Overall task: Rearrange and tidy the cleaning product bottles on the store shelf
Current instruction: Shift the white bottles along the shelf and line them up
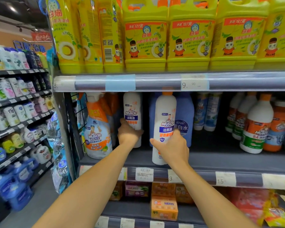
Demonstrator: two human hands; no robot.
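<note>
Currently, your left hand [128, 134] grips the rear bottle [132, 109] at frame centre; your right hand [172, 148] wraps the front bottle [165, 116], just right of it. Both stand upright on the shelf [220, 160], the front one nearer you.

You have two white bottles with blue bands and orange lettering: the front bottle [164, 122], orange-capped, and the back bottle [132, 109]; the pale blue bottle [185, 119] sits plain, the yellow jugs [145, 38] carry red-orange label strips, the shelf edge [155, 81] is grey
</note>
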